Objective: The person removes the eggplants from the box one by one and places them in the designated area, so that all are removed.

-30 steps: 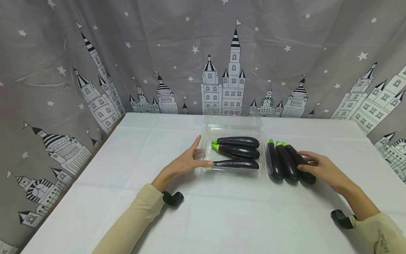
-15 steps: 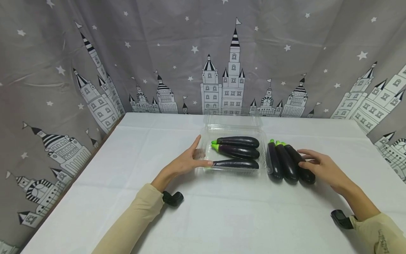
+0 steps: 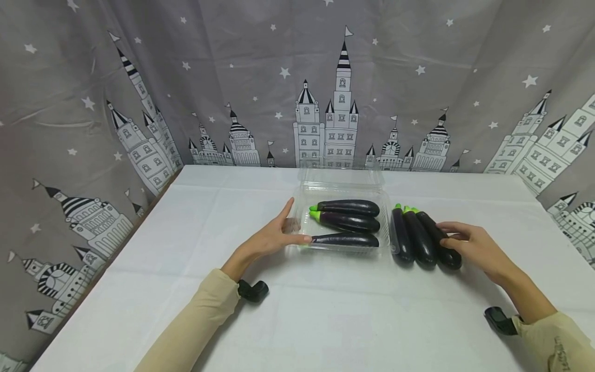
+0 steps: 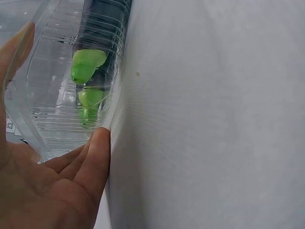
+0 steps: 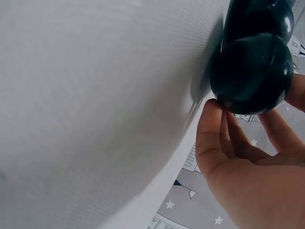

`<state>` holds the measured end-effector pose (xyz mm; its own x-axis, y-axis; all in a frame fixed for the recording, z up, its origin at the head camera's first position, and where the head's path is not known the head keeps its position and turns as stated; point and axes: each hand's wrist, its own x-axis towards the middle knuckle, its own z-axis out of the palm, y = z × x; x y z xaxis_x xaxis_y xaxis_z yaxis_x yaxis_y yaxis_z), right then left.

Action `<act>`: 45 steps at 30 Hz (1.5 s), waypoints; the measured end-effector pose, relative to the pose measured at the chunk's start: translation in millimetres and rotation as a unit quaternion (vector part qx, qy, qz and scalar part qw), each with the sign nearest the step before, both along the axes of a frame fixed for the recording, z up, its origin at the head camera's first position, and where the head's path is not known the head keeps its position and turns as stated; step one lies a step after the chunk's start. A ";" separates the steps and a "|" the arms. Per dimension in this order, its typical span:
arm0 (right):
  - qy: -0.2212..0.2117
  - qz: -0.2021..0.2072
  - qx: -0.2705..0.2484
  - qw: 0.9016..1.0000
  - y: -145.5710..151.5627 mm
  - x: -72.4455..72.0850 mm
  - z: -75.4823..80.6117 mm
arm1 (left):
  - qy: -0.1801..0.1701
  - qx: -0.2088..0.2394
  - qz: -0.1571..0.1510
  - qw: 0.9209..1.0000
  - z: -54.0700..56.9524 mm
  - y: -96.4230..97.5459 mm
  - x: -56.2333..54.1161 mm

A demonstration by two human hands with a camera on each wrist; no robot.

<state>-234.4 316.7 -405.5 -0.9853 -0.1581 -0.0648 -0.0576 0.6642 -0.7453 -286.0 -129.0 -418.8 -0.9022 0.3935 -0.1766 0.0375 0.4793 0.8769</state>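
A hinged clear plastic container (image 3: 344, 192) lies with its lid back and three dark eggplants (image 3: 350, 223) inside, laid crosswise, green stems to the left. My left hand (image 3: 267, 238) holds its left side, thumb at the front rim; the left wrist view shows the fingers against the outer wall below two green stems (image 4: 88, 64). Right of the container, three more eggplants (image 3: 420, 240) lie side by side, stems pointing away. My right hand (image 3: 479, 253) holds the rightmost eggplant (image 5: 252, 74), thumb and fingers curved against its outer side.
A white cloth covers the table (image 3: 325, 315). Behind it hangs a grey curtain (image 3: 260, 57) printed with castles and stars. The table's left edge (image 3: 116, 253) shows beside the curtain.
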 end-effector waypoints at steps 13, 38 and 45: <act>-0.009 -0.006 -0.015 1.000 -1.1 3.0 2.9 | 0.001 -0.002 -0.002 1.000 0.9 0.6 0.8; 0.083 0.005 -0.071 0.994 -40.2 19.5 38.8 | 0.004 -0.002 -0.002 1.000 -0.1 -1.2 0.6; 0.101 0.024 -0.066 0.992 -49.5 19.4 41.0 | 0.006 -0.002 -0.003 1.000 0.0 -1.5 0.2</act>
